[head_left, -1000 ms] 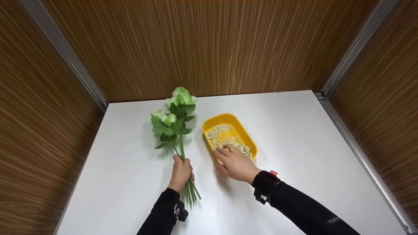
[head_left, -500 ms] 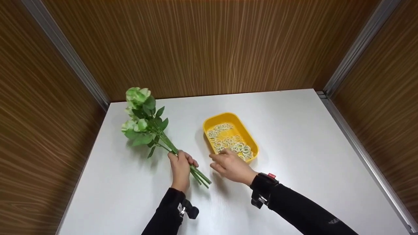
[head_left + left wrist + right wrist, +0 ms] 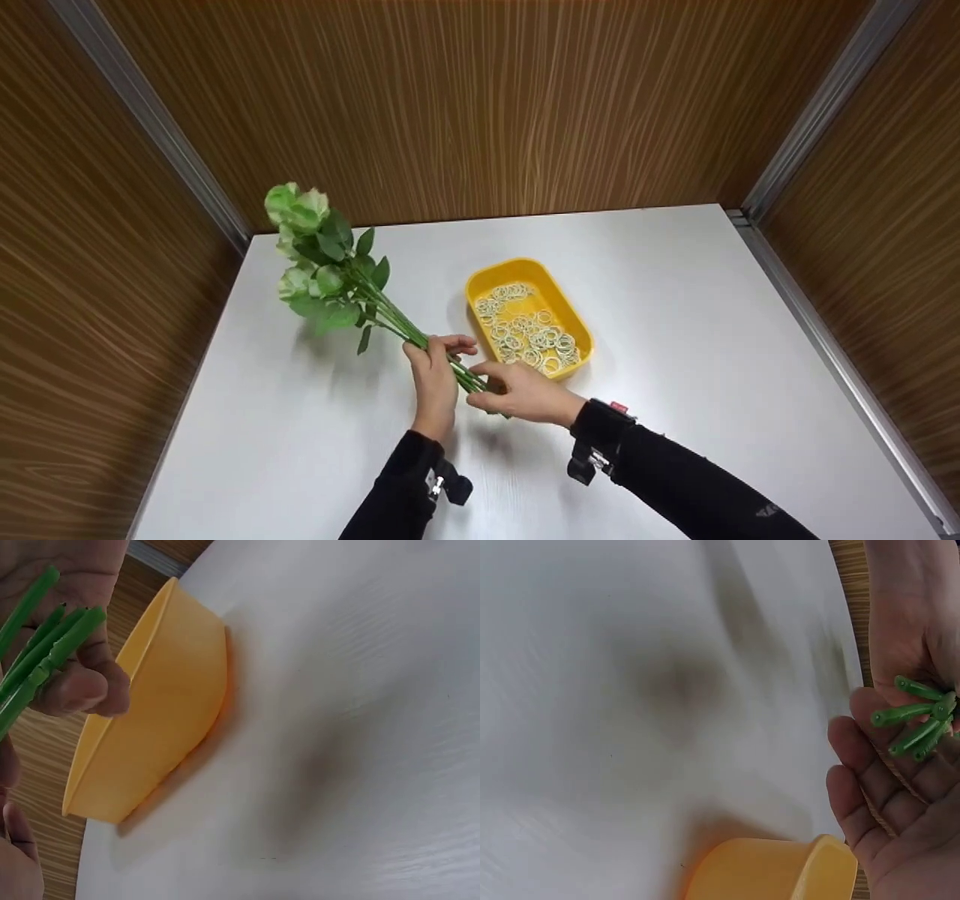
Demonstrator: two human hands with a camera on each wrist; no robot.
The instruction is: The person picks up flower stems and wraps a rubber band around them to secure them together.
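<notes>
Since half a second ago, right hand [image 3: 525, 394] has left the yellow tray [image 3: 480, 289] and come to the cut ends of the green stems [image 3: 457, 371]. Left hand [image 3: 435, 371] grips the bunch mid-stem, fingers curled round it, blooms [image 3: 300, 214] raised far-left. Right fingers [image 3: 870, 787] lie loosely spread just beside the stem tips; a rubber band between them cannot be confirmed. Judged step: banding the stems; next needs a loop slipped over the ends.

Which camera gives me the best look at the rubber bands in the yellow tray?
The head view: it looks down into the yellow tray at the rubber bands. The left wrist view shows only the tray's outer wall; the right wrist view, only a corner.
</notes>
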